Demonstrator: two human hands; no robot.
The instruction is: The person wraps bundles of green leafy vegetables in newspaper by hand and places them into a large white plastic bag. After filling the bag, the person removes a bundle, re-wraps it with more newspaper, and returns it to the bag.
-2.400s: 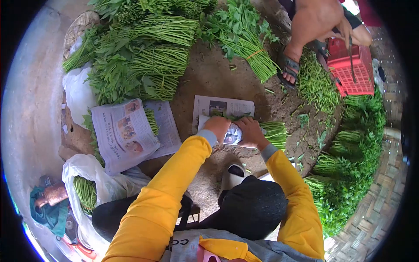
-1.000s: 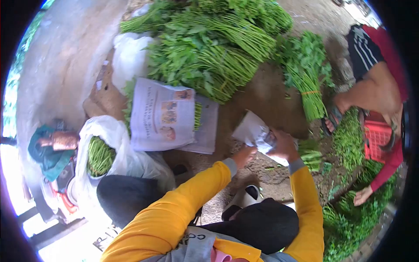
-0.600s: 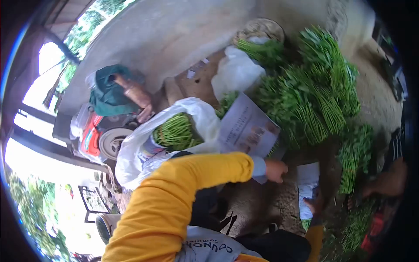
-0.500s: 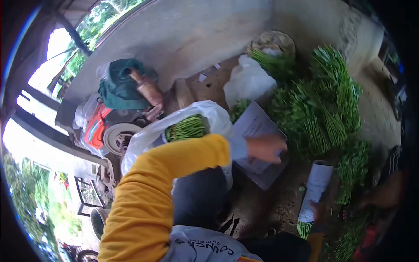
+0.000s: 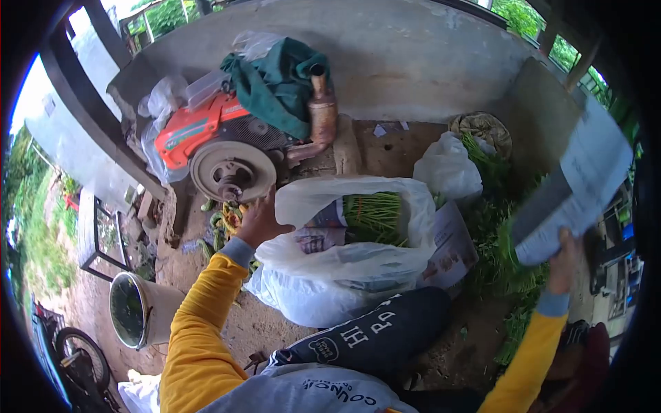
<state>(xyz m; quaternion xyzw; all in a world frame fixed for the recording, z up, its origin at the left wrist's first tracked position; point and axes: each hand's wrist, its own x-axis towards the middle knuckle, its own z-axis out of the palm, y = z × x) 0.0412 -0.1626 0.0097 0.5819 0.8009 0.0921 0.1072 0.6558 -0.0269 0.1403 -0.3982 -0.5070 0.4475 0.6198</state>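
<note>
My right hand (image 5: pixel 563 260) grips a bundle wrapped in printed paper (image 5: pixel 585 180), raised at the right and tilted, with green leaves at its lower left end. My left hand (image 5: pixel 259 221) is open, thumb and fingers apart, at the left rim of a large white plastic bag (image 5: pixel 310 275). Inside the bag lies a bunch of green stems (image 5: pixel 373 213) beside another paper wrapping (image 5: pixel 323 230). A flat printed sheet (image 5: pixel 449 246) rests on the ground just right of the bag.
An orange engine (image 5: pixel 200 127) with a pulley wheel (image 5: pixel 233 172) stands at the back left, a green cloth (image 5: pixel 282 86) over it. Loose greens (image 5: pixel 482 230) lie right, near a white bag (image 5: pixel 449 165). A bucket (image 5: pixel 148 310) stands left. Another person's dark red clothing shows lower right.
The paper-wrapped bundle has come up off the ground in my right hand. My left hand has moved from over the printed sheet to the bag's left side. The view has swung left.
</note>
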